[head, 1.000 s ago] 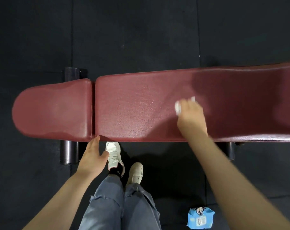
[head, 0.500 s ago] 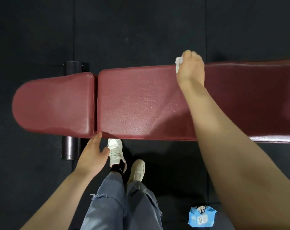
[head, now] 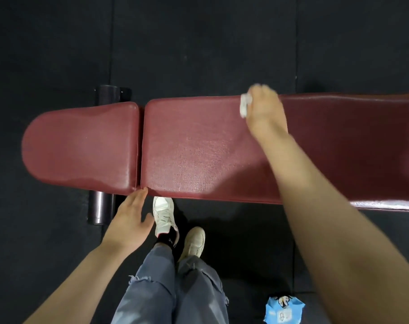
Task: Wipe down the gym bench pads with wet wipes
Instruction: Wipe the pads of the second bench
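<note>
Under the right hand (head: pixel 265 111), wipe (head: pixel 244 106) touching pad (head: pixel 198 148)

Dim, perhaps motion-blurred, edges bowed.

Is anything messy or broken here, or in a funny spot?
Nothing looks broken or spilled. The one thing in a funny spot is the blue wipes pack, which lies on the dark floor instead of near the bench. The right hand presses a white wipe on the long red pad.
</note>
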Available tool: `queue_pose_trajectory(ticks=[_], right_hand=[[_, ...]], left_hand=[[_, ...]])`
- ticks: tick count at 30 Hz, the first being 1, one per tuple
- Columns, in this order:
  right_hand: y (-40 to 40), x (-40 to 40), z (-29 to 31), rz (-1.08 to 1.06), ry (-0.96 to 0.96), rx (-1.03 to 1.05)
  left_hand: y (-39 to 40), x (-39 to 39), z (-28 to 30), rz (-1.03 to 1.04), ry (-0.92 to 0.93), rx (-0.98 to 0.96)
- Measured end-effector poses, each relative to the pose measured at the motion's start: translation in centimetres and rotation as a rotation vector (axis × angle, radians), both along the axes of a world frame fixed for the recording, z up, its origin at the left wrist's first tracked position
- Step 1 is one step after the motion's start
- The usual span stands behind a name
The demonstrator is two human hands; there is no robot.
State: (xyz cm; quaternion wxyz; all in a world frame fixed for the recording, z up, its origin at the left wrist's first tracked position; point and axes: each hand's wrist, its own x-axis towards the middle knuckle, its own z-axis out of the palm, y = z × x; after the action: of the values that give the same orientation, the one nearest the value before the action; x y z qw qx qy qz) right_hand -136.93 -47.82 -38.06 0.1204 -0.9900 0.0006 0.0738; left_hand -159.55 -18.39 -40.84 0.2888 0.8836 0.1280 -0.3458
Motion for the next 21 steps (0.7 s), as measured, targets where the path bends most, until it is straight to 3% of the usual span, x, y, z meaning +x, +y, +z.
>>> queue_pose_trajectory(ticks=[3,8,11,16,21], right_hand=[[0.5,1.5,-0.8,-0.051,0.023,-0.089],[-0.5,-17.0,0.9,0.174,0.131,0.064],[-1.8,-22.0,1.2,0.308,0.212,0.099],[0.7,-9.8,-0.4,0.319,0.075,0.009],[2.5,3.8,-1.9,0.087,0.021,-0.13]], left_hand=[[0.0,-0.1,-0.1,-0.013,0.022,0.012],[-0.5,0.4,0.6,0.016,0.067,-0.039],[-0.1,0.7,0.4,-0.004,0.078,-0.051],[-0.1,0.7,0.1,-0.02,0.069,-0.049],[-0.3,0.4,0.0,-0.05,0.1,-0.036]])
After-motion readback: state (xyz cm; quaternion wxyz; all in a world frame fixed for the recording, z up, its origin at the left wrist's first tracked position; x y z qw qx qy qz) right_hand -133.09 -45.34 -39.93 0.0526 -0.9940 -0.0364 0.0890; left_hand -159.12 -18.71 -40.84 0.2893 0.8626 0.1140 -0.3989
